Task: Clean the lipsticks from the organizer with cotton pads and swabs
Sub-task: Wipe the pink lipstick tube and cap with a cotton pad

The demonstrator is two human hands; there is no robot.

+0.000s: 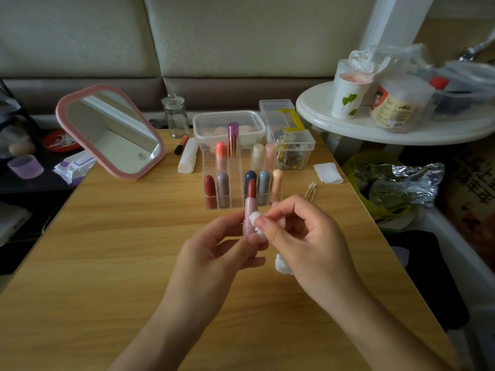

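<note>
**wiping one lipstick, front of organizer**

lipstick (250, 207) upright over the table (107, 236) middle, just in front of the organizer (235, 167); left hand (217, 247) grips its pink barrel; right hand (302, 236) pinches a cotton pad (255, 219) against the barrel's side; risk: pad slipping upward would smear or snap the red tip; a slack hold lets the tube twist out; count: nine lipsticks slotted, one held; swabs (310, 190) near the right edge, number unclear
</note>
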